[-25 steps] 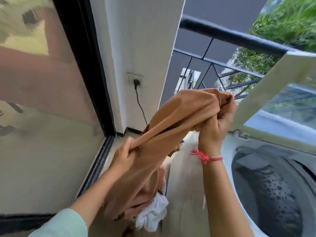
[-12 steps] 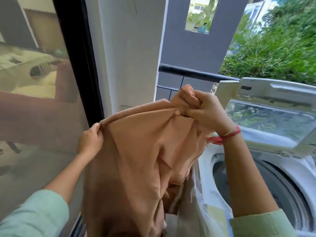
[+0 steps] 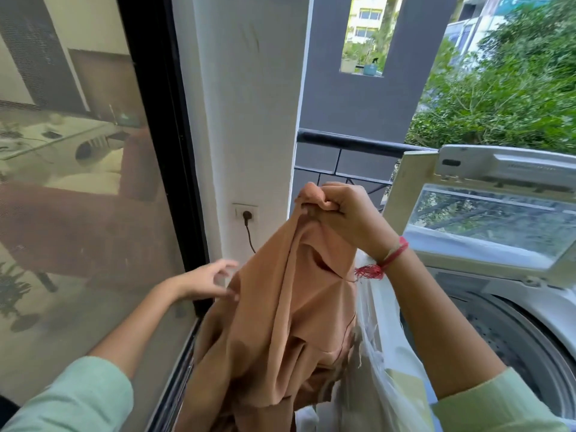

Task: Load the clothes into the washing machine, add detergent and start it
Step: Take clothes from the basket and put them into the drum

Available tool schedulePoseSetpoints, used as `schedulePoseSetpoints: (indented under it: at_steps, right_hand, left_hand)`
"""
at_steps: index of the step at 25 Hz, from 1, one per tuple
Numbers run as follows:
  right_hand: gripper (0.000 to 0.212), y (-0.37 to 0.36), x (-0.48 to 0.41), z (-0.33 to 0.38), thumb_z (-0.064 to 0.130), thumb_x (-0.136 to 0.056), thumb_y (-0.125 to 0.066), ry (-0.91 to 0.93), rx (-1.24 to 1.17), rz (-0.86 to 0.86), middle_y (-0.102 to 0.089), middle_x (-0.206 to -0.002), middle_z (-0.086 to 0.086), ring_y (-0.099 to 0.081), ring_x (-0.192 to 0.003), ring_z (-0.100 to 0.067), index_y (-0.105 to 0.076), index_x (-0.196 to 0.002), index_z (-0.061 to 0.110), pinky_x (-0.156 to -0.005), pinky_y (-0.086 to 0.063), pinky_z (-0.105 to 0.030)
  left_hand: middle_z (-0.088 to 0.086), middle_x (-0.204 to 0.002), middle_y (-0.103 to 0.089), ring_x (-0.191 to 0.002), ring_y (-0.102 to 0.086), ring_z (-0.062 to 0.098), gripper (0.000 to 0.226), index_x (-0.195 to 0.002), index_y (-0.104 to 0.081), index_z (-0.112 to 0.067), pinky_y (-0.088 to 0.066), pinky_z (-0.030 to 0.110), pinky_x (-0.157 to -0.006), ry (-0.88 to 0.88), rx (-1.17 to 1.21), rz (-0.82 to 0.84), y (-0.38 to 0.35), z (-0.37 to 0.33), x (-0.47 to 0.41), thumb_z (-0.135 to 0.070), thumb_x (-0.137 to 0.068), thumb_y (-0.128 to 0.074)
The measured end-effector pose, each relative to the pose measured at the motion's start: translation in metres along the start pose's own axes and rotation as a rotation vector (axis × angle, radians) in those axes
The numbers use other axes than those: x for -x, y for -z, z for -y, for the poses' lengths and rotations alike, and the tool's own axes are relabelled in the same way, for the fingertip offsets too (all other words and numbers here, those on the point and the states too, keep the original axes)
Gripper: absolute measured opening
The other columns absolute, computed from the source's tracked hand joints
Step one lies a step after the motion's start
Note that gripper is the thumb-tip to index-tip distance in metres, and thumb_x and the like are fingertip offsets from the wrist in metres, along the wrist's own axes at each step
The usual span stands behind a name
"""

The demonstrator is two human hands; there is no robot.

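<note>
The tan garment [image 3: 280, 322] hangs in the air just left of the washing machine [image 3: 461, 275], bunched at its top into the right hand [image 3: 346, 213]. That hand is raised to about the height of the lid's lower half, knuckles turned leftward, fingers and thumb curled tight round a knot of fabric. A red thread bracelet [image 3: 385, 263] with a frayed tassel circles the wrist, and the forearm slopes down to a pale green sleeve [image 3: 498, 406]. From that 1 grip the cloth falls in long soft folds, widening downward, matte and plain with a short dark slit near the top, and its lower part runs out of view at the bottom edge. The left hand [image 3: 208, 277] reaches in from the left at mid-height with its fingers apart and loosely bent, clasping nothing. It is blurred, and its lower fingertips lie right at the garment's left edge. Clear crinkled plastic [image 3: 374, 347] hangs between the garment and the machine's side. The machine's lid [image 3: 486, 213] stands propped up, and the dark perforated drum [image 3: 514, 344] lies uncovered beneath it. Behind the garment is a white pillar with a wall socket [image 3: 246, 213] and a plugged-in cord. A glass door [image 3: 78, 213] lies to the left, and a dark railing [image 3: 349, 141] runs behind.
</note>
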State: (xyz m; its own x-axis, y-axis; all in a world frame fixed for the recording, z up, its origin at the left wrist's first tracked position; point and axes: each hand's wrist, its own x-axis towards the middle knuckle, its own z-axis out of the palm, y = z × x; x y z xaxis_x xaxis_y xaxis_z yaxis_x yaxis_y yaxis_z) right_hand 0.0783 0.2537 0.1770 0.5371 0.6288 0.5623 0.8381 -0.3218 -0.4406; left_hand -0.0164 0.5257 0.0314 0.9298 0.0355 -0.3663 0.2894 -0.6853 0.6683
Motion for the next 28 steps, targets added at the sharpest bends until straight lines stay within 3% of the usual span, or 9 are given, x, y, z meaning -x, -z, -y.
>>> schedulePoseSetpoints:
  at_steps: [2, 7, 9, 12, 16, 19, 21, 23, 28]
  right_hand:
    - [0.01, -0.008, -0.004, 0.01, 0.014, -0.078, -0.071, 0.028, 0.044, -0.082, -0.058, -0.072, -0.002, -0.053, -0.063, -0.017, -0.069, -0.072, 0.006, -0.061, -0.042, -0.022]
    - [0.022, -0.01, -0.003, 0.017, 0.025, -0.073, -0.077, -0.079, 0.11, -0.147, -0.053, -0.058, -0.001, -0.045, -0.055, -0.017, -0.065, -0.065, 0.007, -0.057, -0.039, -0.029]
    - [0.033, -0.004, 0.003, 0.01, 0.038, -0.075, -0.075, -0.18, 0.023, 0.065, -0.05, -0.057, -0.001, -0.041, -0.055, -0.014, -0.06, -0.068, 0.009, -0.054, -0.035, -0.027]
    - [0.029, -0.011, 0.024, -0.01, 0.034, -0.068, -0.082, -0.295, -0.244, 0.567, -0.061, -0.08, 0.001, -0.059, -0.07, -0.01, -0.063, -0.084, 0.019, -0.067, -0.049, -0.023]
    - [0.094, -0.073, 0.053, -0.055, 0.042, -0.056, -0.087, -0.398, -0.15, 0.64, -0.036, -0.143, 0.003, -0.036, -0.13, -0.014, -0.042, -0.137, 0.032, -0.111, -0.029, -0.028]
    - [0.132, -0.139, 0.076, -0.071, 0.054, -0.041, -0.087, -0.668, -0.395, 0.771, -0.019, -0.156, 0.0, -0.021, -0.141, -0.015, -0.016, -0.149, 0.026, -0.116, -0.02, -0.03]
    - [0.149, -0.178, 0.095, -0.071, 0.063, -0.028, -0.086, -0.772, -0.5, 0.834, -0.02, -0.156, -0.004, -0.026, -0.139, -0.015, -0.013, -0.15, 0.02, -0.114, -0.025, -0.029]
    - [0.146, -0.204, 0.1, -0.055, 0.059, -0.032, -0.085, -0.755, -0.556, 0.869, -0.023, -0.154, -0.007, -0.032, -0.134, -0.013, -0.01, -0.15, 0.019, -0.108, -0.029, -0.025]
    - [0.102, -0.253, 0.062, -0.01, 0.038, -0.057, -0.079, -0.691, -0.931, 0.868, -0.044, -0.143, -0.006, -0.043, -0.129, -0.015, -0.031, -0.144, 0.014, -0.103, -0.035, -0.025]
  left_hand:
    - [-0.021, -0.137, -0.037, -0.125, -0.036, -0.004, 0.09, -0.14, -0.024, -0.047, -0.031, 0.024, -0.104, -0.25, 0.184, -0.058, -0.003, -0.045, 0.005, -0.05, -0.067, -0.076]
    - [-0.002, -0.098, -0.07, -0.095, -0.064, 0.008, 0.024, -0.106, -0.068, -0.018, -0.052, 0.028, -0.082, -0.532, 0.485, -0.353, -0.022, -0.108, 0.01, -0.016, -0.085, -0.057]
    - [0.003, -0.104, -0.07, -0.098, -0.064, 0.012, 0.031, -0.11, -0.067, -0.014, -0.05, 0.027, -0.085, -0.619, 0.459, -0.47, -0.006, -0.109, 0.023, -0.015, -0.084, -0.05]
    - [-0.009, -0.079, -0.065, -0.071, -0.056, -0.002, 0.015, -0.089, -0.062, -0.029, -0.045, 0.022, -0.063, -0.741, 0.149, -0.588, 0.027, -0.115, 0.051, -0.031, -0.084, -0.048]
    - [0.006, -0.068, -0.055, -0.065, -0.048, 0.011, 0.008, -0.079, -0.058, -0.021, -0.037, 0.03, -0.057, -0.776, 0.175, -0.736, 0.061, -0.114, 0.091, -0.019, -0.085, -0.052]
    - [0.003, -0.066, -0.057, -0.063, -0.051, 0.008, 0.031, -0.074, -0.059, -0.031, -0.042, 0.03, -0.055, -0.835, 0.133, -0.863, 0.071, -0.109, 0.124, -0.002, -0.083, -0.05]
    - [-0.017, -0.065, -0.061, -0.06, -0.052, -0.007, 0.043, -0.071, -0.062, -0.035, -0.042, 0.012, -0.053, -0.845, 0.141, -0.942, 0.074, -0.104, 0.143, 0.004, -0.082, -0.047]
    - [-0.031, -0.057, -0.054, -0.055, -0.049, -0.015, 0.059, -0.061, -0.057, -0.038, -0.036, 0.001, -0.052, -0.784, 0.206, -1.025, 0.074, -0.094, 0.155, 0.014, -0.084, -0.042]
    - [-0.025, -0.056, -0.052, -0.052, -0.043, -0.008, 0.025, -0.061, -0.05, -0.002, -0.032, 0.01, -0.048, -0.657, 0.23, -1.067, 0.074, -0.068, 0.173, -0.008, -0.085, -0.045]
